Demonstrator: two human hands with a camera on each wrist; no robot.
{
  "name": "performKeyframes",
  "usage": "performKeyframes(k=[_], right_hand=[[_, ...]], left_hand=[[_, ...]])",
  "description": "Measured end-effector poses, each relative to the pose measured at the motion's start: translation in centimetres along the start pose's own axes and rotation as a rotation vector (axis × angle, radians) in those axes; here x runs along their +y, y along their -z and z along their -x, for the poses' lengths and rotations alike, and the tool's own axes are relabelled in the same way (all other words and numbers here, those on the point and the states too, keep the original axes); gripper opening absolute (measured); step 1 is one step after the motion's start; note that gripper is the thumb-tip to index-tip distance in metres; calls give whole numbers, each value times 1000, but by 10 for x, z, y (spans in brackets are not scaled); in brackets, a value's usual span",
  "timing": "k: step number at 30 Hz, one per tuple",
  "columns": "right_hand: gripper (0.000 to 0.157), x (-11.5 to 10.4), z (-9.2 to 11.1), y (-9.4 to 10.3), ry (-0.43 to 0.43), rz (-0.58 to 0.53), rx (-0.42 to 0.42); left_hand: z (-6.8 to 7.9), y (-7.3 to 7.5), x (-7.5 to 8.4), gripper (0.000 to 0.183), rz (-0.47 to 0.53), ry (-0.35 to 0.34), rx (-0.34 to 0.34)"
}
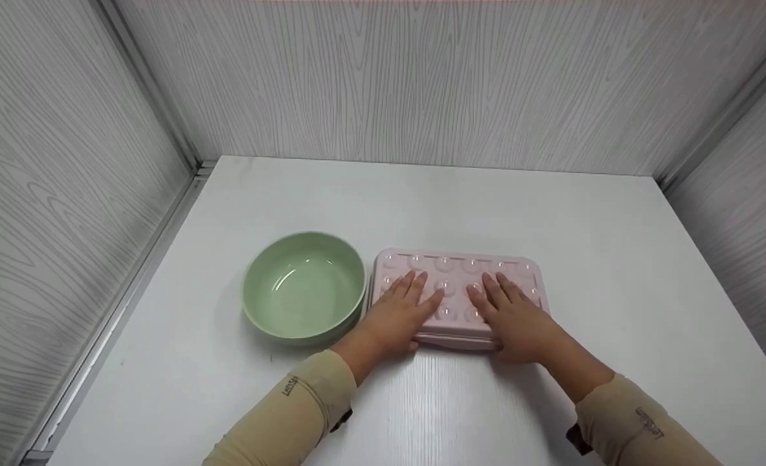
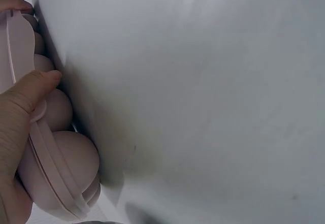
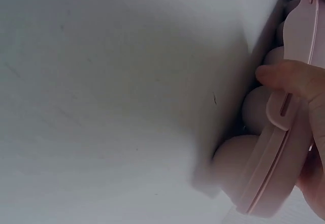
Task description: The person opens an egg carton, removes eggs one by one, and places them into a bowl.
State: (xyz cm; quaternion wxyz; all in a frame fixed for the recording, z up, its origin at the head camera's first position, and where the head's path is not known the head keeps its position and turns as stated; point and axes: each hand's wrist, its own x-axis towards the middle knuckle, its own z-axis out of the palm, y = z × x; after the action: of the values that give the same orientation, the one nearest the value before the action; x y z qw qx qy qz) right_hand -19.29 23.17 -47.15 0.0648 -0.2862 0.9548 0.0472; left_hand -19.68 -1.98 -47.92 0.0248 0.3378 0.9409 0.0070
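Observation:
A closed pink plastic egg carton [image 1: 458,275] with rows of round domes on its lid lies flat on the table. My left hand [image 1: 392,321] grips its left front part, fingers spread over the lid. On the right front part, my right hand [image 1: 520,328] holds it the same way. In the left wrist view, the left thumb [image 2: 33,89] hooks over the front edge by a closing tab, above the round cups of the base. The right thumb [image 3: 287,75] lies across the front edge near another tab [image 3: 277,113] in the right wrist view.
A green round bowl [image 1: 305,291] stands close to the carton's left side, beside my left wrist. The white table [image 1: 434,200] is bounded by a wood-grain back wall [image 1: 395,84] and side panels [image 1: 52,181].

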Motion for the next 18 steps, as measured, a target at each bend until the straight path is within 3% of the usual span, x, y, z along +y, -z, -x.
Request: performKeyframes(k=[9, 18], right_hand=[[113, 10, 0, 6, 94, -23, 36], [78, 24, -3, 7, 102, -180, 93]], left_hand=[[-3, -7, 6, 96, -77, -45, 29], [-7, -11, 9, 89, -85, -60, 20]])
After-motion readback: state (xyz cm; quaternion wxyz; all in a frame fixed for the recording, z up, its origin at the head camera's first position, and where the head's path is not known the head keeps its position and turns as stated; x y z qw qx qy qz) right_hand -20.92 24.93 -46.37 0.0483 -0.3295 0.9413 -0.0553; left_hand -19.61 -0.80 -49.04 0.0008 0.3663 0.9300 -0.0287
